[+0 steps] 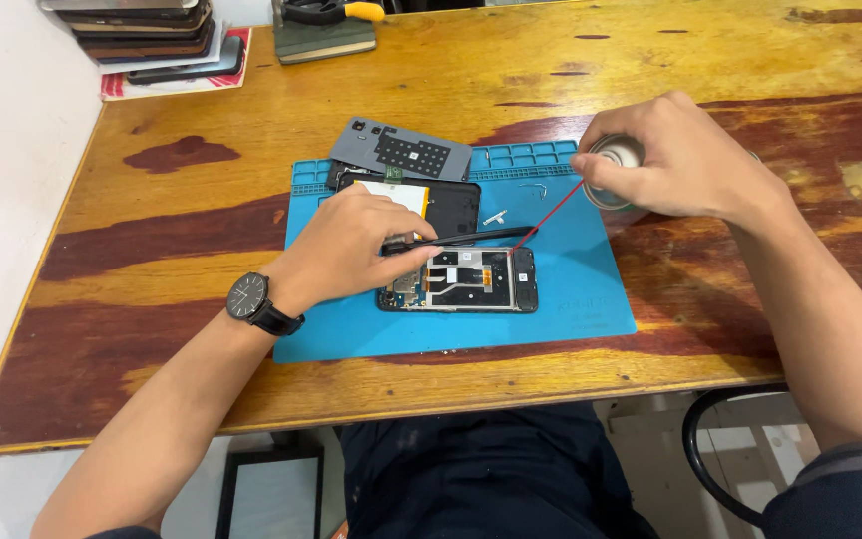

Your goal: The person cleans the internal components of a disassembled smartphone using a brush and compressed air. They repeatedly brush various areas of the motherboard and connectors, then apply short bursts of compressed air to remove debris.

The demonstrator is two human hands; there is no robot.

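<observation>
An opened phone (471, 280) with its inner board exposed lies on a blue work mat (561, 299). My left hand (346, 245), with a black wristwatch, rests on the phone's left end and grips a black brush (471, 238) that reaches right across the phone's top edge. My right hand (675, 155) holds a metal spray can (611, 170) above the mat's right edge. A thin red straw (549, 212) runs from the can down to the phone's upper right part.
A grey back cover (401, 150) and a black phone part (451, 205) with a pale battery lie at the mat's top left. Small metal pieces (496, 217) sit near them. Stacked phones (152, 35) and a dark notebook (323, 42) occupy the wooden table's far left.
</observation>
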